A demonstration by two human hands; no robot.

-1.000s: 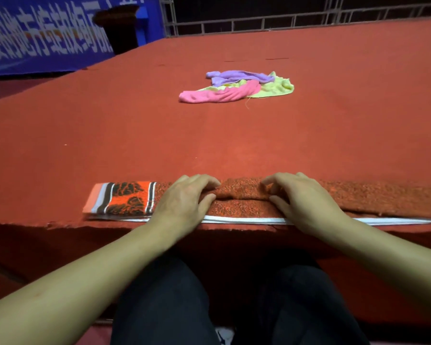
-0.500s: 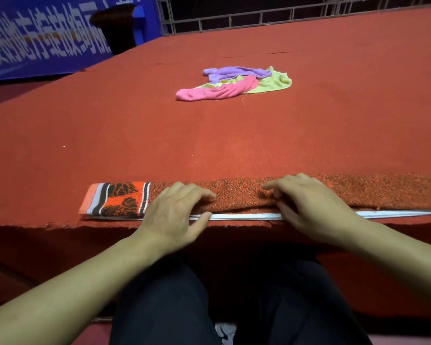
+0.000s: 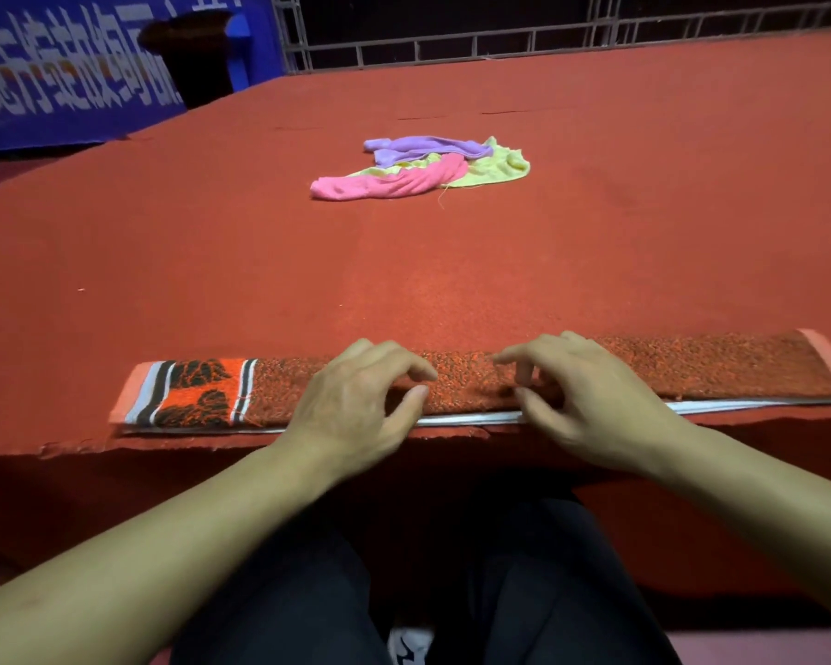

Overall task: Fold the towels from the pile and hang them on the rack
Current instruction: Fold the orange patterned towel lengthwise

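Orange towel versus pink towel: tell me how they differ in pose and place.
The orange towel lies folded into a long flat strip along the table's near edge; the pink towel lies crumpled farther back, mid-table. The orange towel lies by itself under both hands; the pink towel is tangled with a purple towel and a yellow towel. The orange one is patterned with stripes, the pink one plain. Both rest on the red table.

Event hall or stage, red carpeted platform (image 3: 452, 280), blue printed banner (image 3: 58, 84), metal truss railing (image 3: 500, 40)
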